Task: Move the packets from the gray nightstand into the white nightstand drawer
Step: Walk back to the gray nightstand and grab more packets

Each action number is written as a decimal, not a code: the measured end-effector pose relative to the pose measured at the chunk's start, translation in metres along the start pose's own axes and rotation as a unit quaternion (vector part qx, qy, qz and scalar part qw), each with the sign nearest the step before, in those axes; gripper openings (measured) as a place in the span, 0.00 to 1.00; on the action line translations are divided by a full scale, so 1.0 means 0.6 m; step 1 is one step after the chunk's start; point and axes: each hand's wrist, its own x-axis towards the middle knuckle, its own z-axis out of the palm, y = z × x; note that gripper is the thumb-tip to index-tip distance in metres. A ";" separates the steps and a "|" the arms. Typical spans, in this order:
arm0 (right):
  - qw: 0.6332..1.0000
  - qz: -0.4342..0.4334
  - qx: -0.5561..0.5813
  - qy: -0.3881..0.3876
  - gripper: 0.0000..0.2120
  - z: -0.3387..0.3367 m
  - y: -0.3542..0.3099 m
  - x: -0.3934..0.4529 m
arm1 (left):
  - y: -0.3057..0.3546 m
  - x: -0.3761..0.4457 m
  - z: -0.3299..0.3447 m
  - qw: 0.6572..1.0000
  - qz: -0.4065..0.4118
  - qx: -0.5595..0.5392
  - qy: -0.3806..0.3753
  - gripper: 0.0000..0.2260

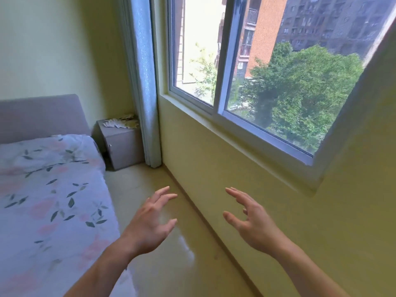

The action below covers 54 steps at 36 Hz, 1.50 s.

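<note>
A person's two bare hands are reaching forward over a glossy beige floor [150,264], seen from a head camera. The left hand [150,224] is sitting at about 6 o'clock in the view, its grip spread, fingers apart and relaxed, holding nothing. The right hand [250,219] is hovering just beside it at about 5 o'clock, grip likewise spread and holding nothing. Well apart from both hands, at about 10 o'clock, a gray nightstand [123,144] is standing in the corner between a bed [49,189] with a floral cover and a folded curtain [145,82]. A loose heap of pale packets [121,123] is lying on its top. A large window [267,67] is filling the view from 12 to 2 o'clock, showing trees and buildings.
</note>
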 end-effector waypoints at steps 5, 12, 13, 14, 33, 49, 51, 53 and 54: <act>0.998 -0.037 0.015 -0.051 0.27 -0.019 0.015 0.154 | -0.023 0.056 -0.016 0.996 -0.070 0.022 0.043 0.27; 0.980 -0.132 0.027 -0.144 0.27 0.030 -0.053 0.357 | -0.091 0.090 -0.070 0.974 -0.194 0.045 0.108 0.27; 0.977 -0.143 0.028 -0.156 0.27 0.042 -0.063 0.386 | -0.108 0.097 -0.079 0.970 -0.210 0.047 0.116 0.27; 0.974 -0.153 0.028 -0.166 0.27 0.055 -0.072 0.415 | -0.126 0.103 -0.088 0.966 -0.223 0.047 0.124 0.27; 0.961 -0.173 0.042 -0.210 0.25 0.246 -0.186 0.967 | -0.432 0.525 -0.272 0.956 -0.256 0.023 0.140 0.26; 0.956 -0.161 0.059 -0.240 0.25 0.368 -0.214 1.474 | -0.703 0.939 -0.365 0.953 -0.271 0.037 0.126 0.24; 0.951 -0.160 0.061 -0.256 0.25 0.381 -0.226 1.542 | -0.733 0.978 -0.380 0.948 -0.284 0.035 0.136 0.23; 0.946 -0.167 0.056 -0.272 0.26 0.398 -0.245 1.608 | -0.760 1.015 -0.395 0.943 -0.293 0.039 0.151 0.23; 0.944 -0.171 0.051 -0.277 0.26 0.409 -0.256 1.640 | -0.773 1.031 -0.404 0.940 -0.300 0.040 0.157 0.23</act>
